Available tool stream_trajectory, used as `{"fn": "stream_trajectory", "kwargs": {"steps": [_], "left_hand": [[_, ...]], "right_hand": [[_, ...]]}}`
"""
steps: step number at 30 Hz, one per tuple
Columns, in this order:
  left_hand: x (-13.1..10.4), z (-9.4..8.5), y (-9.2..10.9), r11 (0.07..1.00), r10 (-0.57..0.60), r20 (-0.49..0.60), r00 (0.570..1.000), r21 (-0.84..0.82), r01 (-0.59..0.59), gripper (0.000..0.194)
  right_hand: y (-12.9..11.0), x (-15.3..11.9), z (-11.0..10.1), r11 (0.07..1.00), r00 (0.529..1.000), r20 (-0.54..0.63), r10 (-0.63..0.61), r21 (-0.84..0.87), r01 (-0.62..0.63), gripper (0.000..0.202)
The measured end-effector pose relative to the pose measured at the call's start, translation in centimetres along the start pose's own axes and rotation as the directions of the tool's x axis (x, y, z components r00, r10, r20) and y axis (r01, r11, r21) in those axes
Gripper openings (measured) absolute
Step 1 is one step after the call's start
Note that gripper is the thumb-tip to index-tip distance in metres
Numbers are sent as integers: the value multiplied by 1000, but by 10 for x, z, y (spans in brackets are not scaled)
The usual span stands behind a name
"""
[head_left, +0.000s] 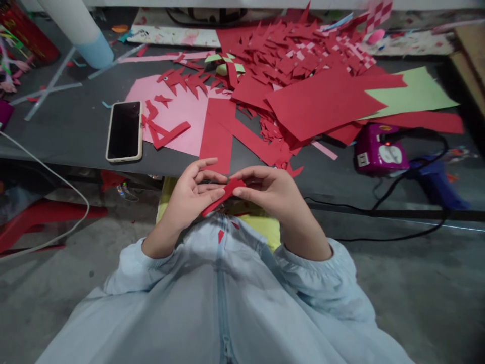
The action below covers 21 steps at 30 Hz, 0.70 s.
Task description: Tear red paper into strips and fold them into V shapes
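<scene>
Just in front of the table edge, above my lap, my left hand [194, 194] and my right hand [266, 191] pinch a small red paper strip [219, 200] between thumbs and fingers. The strip slants down to the left. Beyond my fingers, a wide red paper strip [217, 134] lies over a pink sheet [182, 119]. Folded red pieces [174, 134] and a spiky red paper shape with an eye [172, 79] rest on that sheet. Two red scraps [221, 236] are on my jacket.
A phone [124, 131] lies left of the pink sheet. Red sheets [322, 103], a green sheet [417, 93] and a heap of red cuttings [288, 50] cover the right. A purple power box [381, 151], cables and a blue glue gun [435, 182] are farther right.
</scene>
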<state>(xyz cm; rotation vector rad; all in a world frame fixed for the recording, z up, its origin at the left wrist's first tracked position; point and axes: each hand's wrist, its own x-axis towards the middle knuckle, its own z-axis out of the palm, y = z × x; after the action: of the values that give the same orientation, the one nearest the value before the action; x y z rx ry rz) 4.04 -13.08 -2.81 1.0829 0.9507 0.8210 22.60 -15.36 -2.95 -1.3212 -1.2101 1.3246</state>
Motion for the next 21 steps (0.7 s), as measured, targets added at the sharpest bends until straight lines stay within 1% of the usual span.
{"fn": "stream_trajectory", "kwargs": {"steps": [4,7,8,10,12,14,16,18,21], "left_hand": [[0,1,-1,999,29,-28,999,22,-29,59],[-1,0,-2,996,43,-11,999,78,-42,50],[-1,-1,-2,992,31,9,999,118,-32,44],[-1,-2,-2,979,-37,62,997,203,24,34],[-1,-4,-1,964,-113,85,990,250,88,30],[-1,-4,-1,963,-142,51,988,240,126,29],[-1,-4,0,970,-129,-17,991,204,130,27],[-1,-4,0,982,-95,-85,992,156,107,27],[0,-5,1,992,-17,-166,986,121,38,26]], "right_hand": [[-4,1,-2,1000,1000,-23,4,20,-3,26],[-6,2,-1,1000,998,-68,-4,6,5,26],[-6,3,-1,1000,996,-84,-8,3,9,27],[-6,3,-1,1000,993,-118,-25,-9,24,29],[-5,4,-2,999,988,-152,-40,-13,38,30],[-4,4,-3,999,982,-182,-48,-11,47,29],[-3,4,-4,998,975,-213,-63,-24,59,27],[-2,4,-6,996,965,-248,-87,-49,77,24],[0,4,-10,993,951,-289,-110,-68,94,24]]}}
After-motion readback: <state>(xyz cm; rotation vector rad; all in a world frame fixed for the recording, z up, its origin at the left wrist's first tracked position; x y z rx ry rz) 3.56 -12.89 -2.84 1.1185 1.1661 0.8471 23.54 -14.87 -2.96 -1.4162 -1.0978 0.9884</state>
